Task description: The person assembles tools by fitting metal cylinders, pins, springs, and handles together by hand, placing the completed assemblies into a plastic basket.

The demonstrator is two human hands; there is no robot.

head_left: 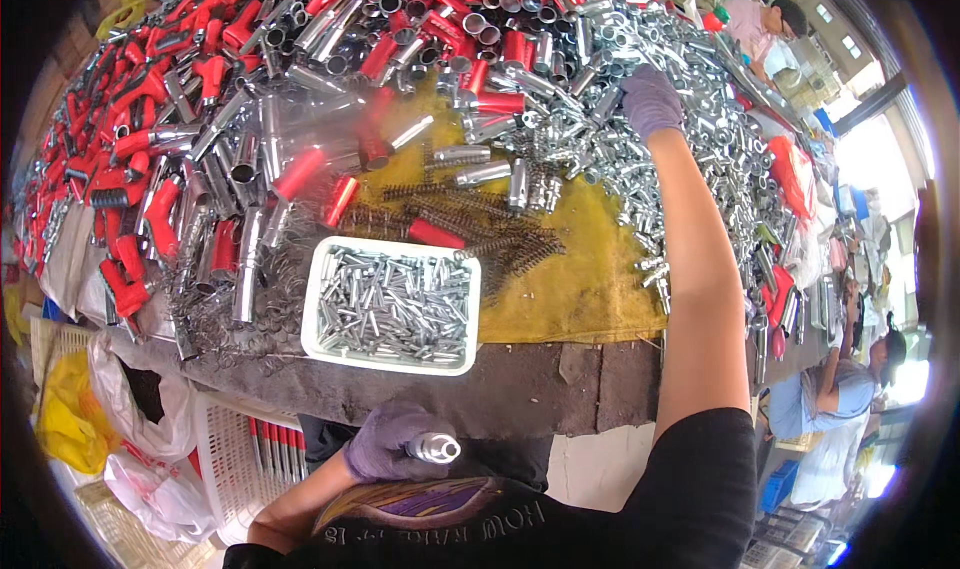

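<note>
1. One gloved hand, the left hand [383, 447], has its fingers closed around a shiny metal tube [436, 449], just in front of the desk [520, 389].
2. The right hand [652, 104] reaches into a heap of small silver fittings [700, 164]; I cannot tell whether its fingers grip one.
3. A white tray [390, 362] of metal pins [392, 304] stands near the desk's front edge.
4. Beyond it, dark springs [480, 227] lie on yellow cloth [590, 279].
</note>
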